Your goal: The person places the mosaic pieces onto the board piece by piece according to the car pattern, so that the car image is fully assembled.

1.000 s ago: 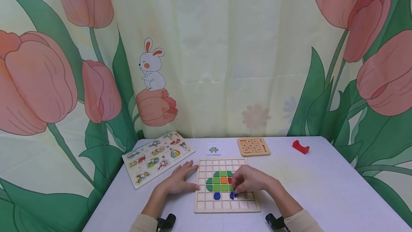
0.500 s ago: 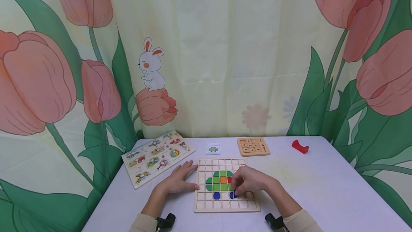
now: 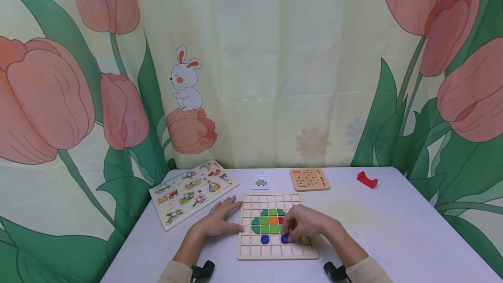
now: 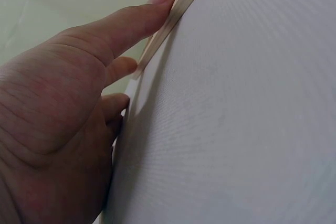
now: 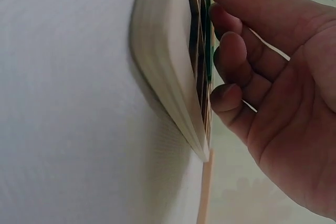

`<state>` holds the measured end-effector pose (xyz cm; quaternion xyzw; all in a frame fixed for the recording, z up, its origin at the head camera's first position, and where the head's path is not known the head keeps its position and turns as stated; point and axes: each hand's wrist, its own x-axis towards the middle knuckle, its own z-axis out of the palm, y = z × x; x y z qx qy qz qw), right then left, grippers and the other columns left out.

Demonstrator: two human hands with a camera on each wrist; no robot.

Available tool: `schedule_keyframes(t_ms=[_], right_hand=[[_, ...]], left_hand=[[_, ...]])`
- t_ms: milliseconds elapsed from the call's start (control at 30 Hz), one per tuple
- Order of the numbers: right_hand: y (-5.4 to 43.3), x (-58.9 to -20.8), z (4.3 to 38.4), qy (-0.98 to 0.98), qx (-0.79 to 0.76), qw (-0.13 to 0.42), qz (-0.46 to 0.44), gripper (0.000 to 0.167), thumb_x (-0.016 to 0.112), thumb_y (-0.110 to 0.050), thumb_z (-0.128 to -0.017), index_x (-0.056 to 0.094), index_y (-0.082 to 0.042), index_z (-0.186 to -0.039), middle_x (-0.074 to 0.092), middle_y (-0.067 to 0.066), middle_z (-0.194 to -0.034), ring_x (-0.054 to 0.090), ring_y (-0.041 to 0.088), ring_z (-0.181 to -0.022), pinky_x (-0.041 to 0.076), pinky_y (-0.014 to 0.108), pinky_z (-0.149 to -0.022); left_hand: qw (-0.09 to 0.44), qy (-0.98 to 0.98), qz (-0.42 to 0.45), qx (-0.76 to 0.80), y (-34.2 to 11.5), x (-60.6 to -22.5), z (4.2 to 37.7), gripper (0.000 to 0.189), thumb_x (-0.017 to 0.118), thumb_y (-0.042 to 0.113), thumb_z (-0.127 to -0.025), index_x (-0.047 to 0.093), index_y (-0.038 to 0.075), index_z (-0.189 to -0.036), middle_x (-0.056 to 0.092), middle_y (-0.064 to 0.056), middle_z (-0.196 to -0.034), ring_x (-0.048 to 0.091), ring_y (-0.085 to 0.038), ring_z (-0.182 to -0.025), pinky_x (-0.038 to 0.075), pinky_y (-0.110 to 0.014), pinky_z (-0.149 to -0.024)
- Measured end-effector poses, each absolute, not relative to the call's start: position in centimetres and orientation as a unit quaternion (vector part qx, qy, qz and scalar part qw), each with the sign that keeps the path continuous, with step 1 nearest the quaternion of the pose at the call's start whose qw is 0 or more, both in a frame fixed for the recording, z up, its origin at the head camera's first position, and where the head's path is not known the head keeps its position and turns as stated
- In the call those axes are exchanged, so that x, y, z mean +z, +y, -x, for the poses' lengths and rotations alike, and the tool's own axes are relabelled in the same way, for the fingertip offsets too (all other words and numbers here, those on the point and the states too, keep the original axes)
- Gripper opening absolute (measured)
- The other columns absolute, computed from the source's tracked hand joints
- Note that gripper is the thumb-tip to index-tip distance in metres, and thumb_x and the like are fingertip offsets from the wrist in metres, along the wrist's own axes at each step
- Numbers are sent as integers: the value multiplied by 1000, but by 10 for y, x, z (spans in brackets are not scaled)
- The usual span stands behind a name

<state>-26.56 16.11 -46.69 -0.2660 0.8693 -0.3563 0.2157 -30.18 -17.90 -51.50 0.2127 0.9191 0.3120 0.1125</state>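
A wooden grid board point(image 3: 251, 251) lies on the table with green, orange and red pieces set in its middle cells. One blue round piece point(image 3: 265, 239) sits in a cell below them. My right hand point(image 3: 308, 221) is over the board's right half, its curled fingers and thumb at the right edge of a second blue round piece point(image 3: 284, 239), partly covering it. In the right wrist view the thumb point(image 5: 257, 3) reaches the board's cells. My left hand point(image 3: 216, 221) lies at the board's left side, fingers extended; its thumb point(image 4: 126, 24) touches the board's edge.
Behind the board lies a small pattern card point(image 3: 261, 182). A picture puzzle board point(image 3: 194, 193) is at the back left, a wooden number puzzle point(image 3: 310, 179) at the back right. A red block point(image 3: 367, 180) stands farther right. A flowered curtain point(image 3: 251, 77) hangs behind the table.
The blue piece under my right hand looked split or tilted before; now it shows as one rounder shape in its cell. My right fingers shifted slightly. The left hand stays put.
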Motion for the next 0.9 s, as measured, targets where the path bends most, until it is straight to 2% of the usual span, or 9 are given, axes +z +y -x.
schedule_keyframes(t_ms=[767, 900], right_hand=[[165, -469, 267, 879, -336, 204, 270, 14, 88, -10, -82, 77, -17, -81, 69, -5, -74, 57, 10, -69, 44, 20, -59], [167, -470, 268, 877, -347, 199, 267, 9, 86, -16, -86, 78, -19, -83, 70, -5, -75, 57, 10, -68, 45, 21, -59]], left_hand=[[115, 920, -200, 317, -177, -517, 303, 94, 78, 65, -80, 45, 27, -159, 23, -9, -174, 12, -33, -163, 4, -62, -131], [114, 921, -200, 315, -177, -516, 303, 94, 78, 65, -81, 45, 26, -159, 23, -9, -174, 13, -33, -163, 4, -61, -132]])
